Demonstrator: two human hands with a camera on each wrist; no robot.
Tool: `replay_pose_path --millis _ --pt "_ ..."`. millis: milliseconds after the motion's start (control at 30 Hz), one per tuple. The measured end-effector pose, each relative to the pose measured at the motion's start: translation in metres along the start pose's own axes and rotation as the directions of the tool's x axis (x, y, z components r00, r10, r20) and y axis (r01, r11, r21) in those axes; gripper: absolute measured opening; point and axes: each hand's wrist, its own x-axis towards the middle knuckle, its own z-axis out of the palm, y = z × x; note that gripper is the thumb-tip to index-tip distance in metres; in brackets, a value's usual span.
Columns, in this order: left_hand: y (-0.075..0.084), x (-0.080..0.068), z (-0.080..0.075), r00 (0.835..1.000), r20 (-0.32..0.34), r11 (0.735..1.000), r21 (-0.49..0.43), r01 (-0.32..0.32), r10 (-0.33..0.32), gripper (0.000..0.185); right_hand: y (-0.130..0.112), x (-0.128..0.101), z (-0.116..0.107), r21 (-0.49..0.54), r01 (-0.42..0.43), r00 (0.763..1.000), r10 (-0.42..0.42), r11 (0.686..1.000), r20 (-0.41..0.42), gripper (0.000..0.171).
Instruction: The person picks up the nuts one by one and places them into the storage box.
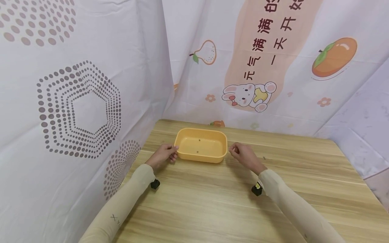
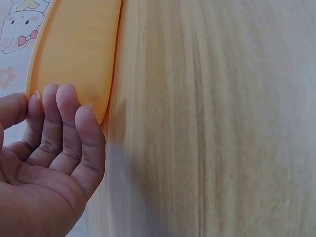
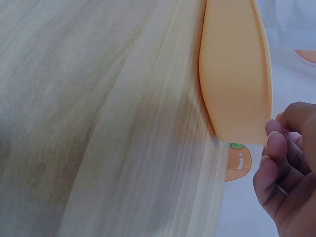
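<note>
Printed curtains [image 1: 82, 101] wrap around a light wooden bench [image 1: 212, 202], one with dotted hexagons, the other with a bunny and fruit cartoons. Toward the far edge of the bench sits a shallow orange tub [image 1: 202, 145], nothing inside it that I can see. Left hand [image 1: 162, 156] is at the tub's left end, fingers curled round the rim, so that grip is holding it. Right hand [image 1: 244, 156] sits just beside the right end, fingers loosely curled near the rim, grip holding nothing as far as I can tell.
</note>
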Motion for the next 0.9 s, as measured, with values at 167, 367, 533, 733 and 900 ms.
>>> replay_pose_path --millis 167,367,533,733,900 --pt "0.0 0.0 0.0 1.0 0.003 1.0 0.0 -0.004 0.004 0.033 -0.004 0.001 0.0 0.007 0.006 1.0 -0.006 1.0 0.0 0.01" --pt "0.001 -0.001 0.001 1.0 0.006 1.0 -0.004 -0.005 0.005 0.033 -0.007 0.004 0.003 0.011 0.009 1.0 -0.009 1.0 0.016 0.009" --pt "0.001 -0.001 0.001 1.0 0.004 1.0 -0.003 -0.012 0.012 0.031 -0.011 0.005 0.006 0.024 0.007 0.999 -0.008 1.0 0.04 0.009" --pt "0.001 -0.001 0.001 1.0 0.003 1.0 0.0 -0.002 0.002 0.032 -0.012 0.006 0.008 0.017 0.019 0.999 -0.02 1.0 0.044 0.01" --pt "0.001 -0.001 0.0 1.0 0.0 1.0 0.001 0.007 -0.007 0.032 -0.011 0.007 0.009 0.015 0.031 0.998 -0.031 0.999 0.046 0.009"
